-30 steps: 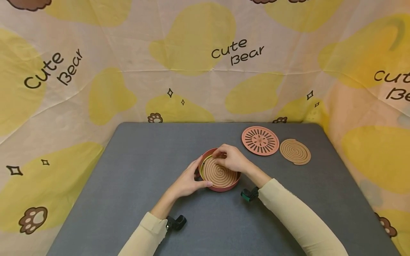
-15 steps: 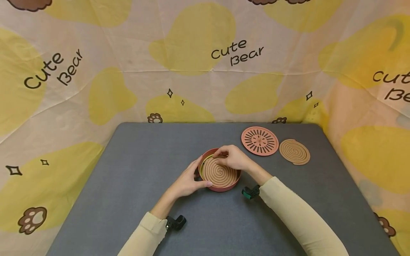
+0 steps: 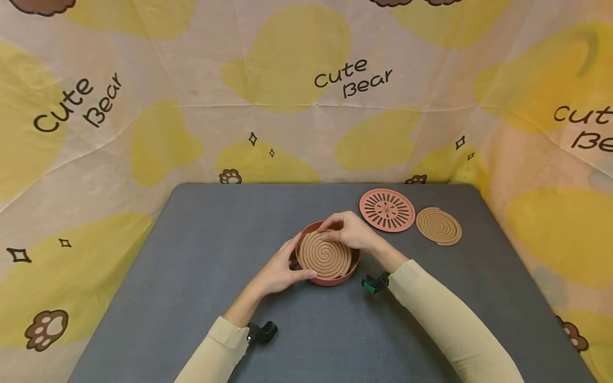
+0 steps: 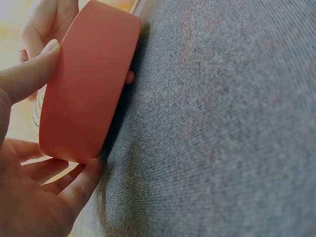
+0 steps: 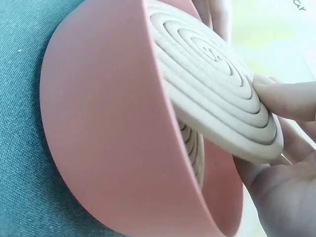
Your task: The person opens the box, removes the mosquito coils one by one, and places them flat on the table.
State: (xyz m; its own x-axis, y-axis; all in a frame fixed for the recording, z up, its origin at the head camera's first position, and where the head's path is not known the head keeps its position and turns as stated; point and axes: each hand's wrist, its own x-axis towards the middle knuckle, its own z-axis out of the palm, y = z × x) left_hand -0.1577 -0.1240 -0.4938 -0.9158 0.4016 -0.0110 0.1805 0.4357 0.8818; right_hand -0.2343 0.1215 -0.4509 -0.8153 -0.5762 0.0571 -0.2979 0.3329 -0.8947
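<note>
A mosquito coil (image 3: 324,256) is tilted in the mouth of a round reddish-pink holder (image 3: 331,283). My right hand (image 3: 353,232) pinches the coil's far edge between thumb and fingers, holding that side above the rim. In the right wrist view, another coil (image 5: 191,143) shows lower down inside the holder (image 5: 106,113). My left hand (image 3: 278,272) grips the holder's left wall, thumb at the near rim and fingers round the side. A small foot (image 4: 130,77) sticks out under the holder in the left wrist view.
Behind and to the right lies a pink slotted lid (image 3: 387,210). Beside it rests a separate mosquito coil (image 3: 439,227), flat on the grey table (image 3: 215,239). A printed cloth (image 3: 287,64) hangs at the back and sides.
My right hand has lifted slightly, and the pinched coil has risen and shifted left over the holder. It now covers the yellow-green strip seen inside earlier. The left hand keeps its grip.
</note>
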